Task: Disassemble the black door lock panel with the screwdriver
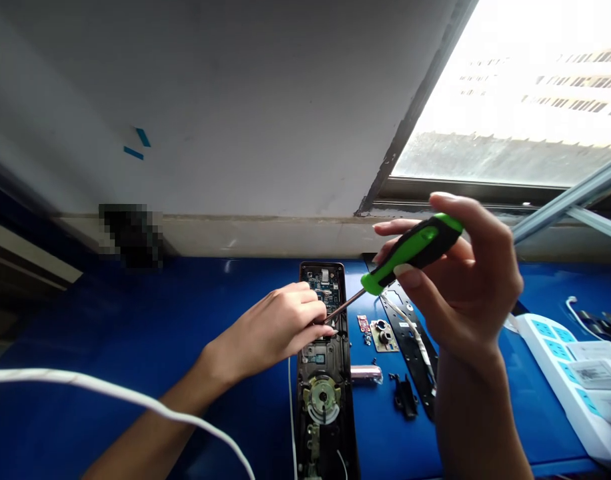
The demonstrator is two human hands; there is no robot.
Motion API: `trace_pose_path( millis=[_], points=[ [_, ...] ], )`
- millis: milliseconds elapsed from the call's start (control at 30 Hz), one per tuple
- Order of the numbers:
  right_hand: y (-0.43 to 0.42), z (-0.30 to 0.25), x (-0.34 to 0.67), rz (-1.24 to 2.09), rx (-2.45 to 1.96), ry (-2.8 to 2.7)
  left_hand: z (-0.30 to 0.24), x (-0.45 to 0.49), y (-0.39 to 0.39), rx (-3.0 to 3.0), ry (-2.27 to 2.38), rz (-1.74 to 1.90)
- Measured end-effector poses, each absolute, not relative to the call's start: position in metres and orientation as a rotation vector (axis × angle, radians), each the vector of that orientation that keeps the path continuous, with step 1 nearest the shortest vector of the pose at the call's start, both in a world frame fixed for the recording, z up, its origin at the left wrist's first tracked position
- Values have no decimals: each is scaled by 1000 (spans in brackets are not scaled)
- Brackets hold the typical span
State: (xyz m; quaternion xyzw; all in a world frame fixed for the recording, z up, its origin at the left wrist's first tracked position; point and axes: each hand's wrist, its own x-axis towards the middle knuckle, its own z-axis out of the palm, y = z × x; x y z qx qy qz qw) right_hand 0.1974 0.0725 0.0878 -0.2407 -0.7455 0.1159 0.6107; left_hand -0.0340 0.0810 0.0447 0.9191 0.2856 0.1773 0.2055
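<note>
My right hand [465, 280] holds a green-and-black screwdriver [410, 257] by its handle, the thumb below and the fingers around the upper end. Its thin metal shaft slopes down to the left into a long, opened black device [328, 360]. My left hand [295, 317] rests over the upper part of this casing, fingers pinched together at the screwdriver's tip. Whatever lies between those fingertips is hidden. A blue circuit board [325, 283] shows inside the casing above the left hand, and a round speaker-like part [323, 399] sits lower down.
Right of the device lie a small red board [363, 325], a tan board [384, 337], a pink cylinder [366, 375], a black bracket [405, 398] and a long black plate [410, 347]. A white power strip [560, 373] stands farther right. A white cable [135, 400] crosses the lower left.
</note>
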Motion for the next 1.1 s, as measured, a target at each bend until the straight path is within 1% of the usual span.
trace_pose_path(
  millis=[233, 433, 633, 933, 1100],
  points=[
    [63, 91, 196, 184, -727, -1577, 48, -34, 86, 2525, 771, 773],
    [65, 87, 197, 153, -729, -1580, 27, -27, 98, 2549, 772, 1065],
    [69, 84, 193, 207, -648, -1661, 15, -22, 106, 2544, 923, 1286],
    [84, 73, 190, 111, -557, -1581, 24, -32, 116, 2525, 1051, 1336],
    [84, 77, 187, 112, -455, -1541, 28, -38, 116, 2528, 1030, 1219]
  ],
)
